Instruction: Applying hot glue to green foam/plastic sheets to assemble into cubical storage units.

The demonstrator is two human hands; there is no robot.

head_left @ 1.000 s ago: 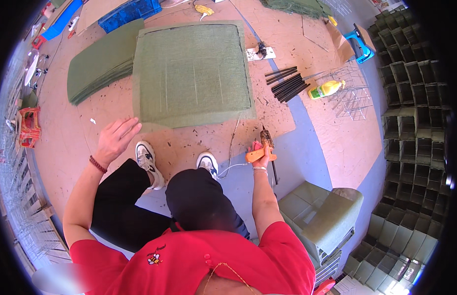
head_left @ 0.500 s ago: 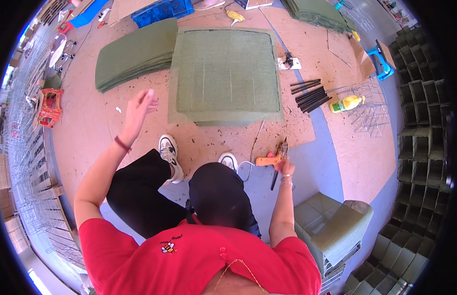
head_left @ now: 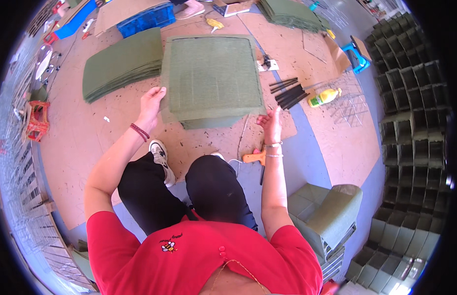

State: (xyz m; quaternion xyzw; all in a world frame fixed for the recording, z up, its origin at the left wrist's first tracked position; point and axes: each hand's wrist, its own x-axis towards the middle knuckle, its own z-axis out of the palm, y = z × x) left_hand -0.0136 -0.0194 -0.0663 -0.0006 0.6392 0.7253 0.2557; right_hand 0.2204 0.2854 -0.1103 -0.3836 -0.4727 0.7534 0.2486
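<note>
A square green fabric panel (head_left: 213, 73) with a darker line round its border lies on top of other green material on the floor ahead of me. My left hand (head_left: 151, 104) is at its left edge, thumb and fingers closed on the fabric rim. Close by the panel's near right corner is my right hand (head_left: 271, 124), fingers loosely bent and apart, with nothing visible in them. An orange glue gun (head_left: 254, 157) lies on the floor beside my right wrist, partly hidden by my forearm.
Left of the panel is a stack of green sheets (head_left: 122, 64). Black glue sticks (head_left: 291, 97) and a yellow bottle (head_left: 324, 98) lie to the right. A green fabric-covered box (head_left: 322, 211) stands by my right elbow; stacked green boxes (head_left: 410, 132) line the far right.
My right hand has let go of the glue gun and moved up to the panel's near right corner. My left hand has come in to its left edge. The whole view has shifted slightly.
</note>
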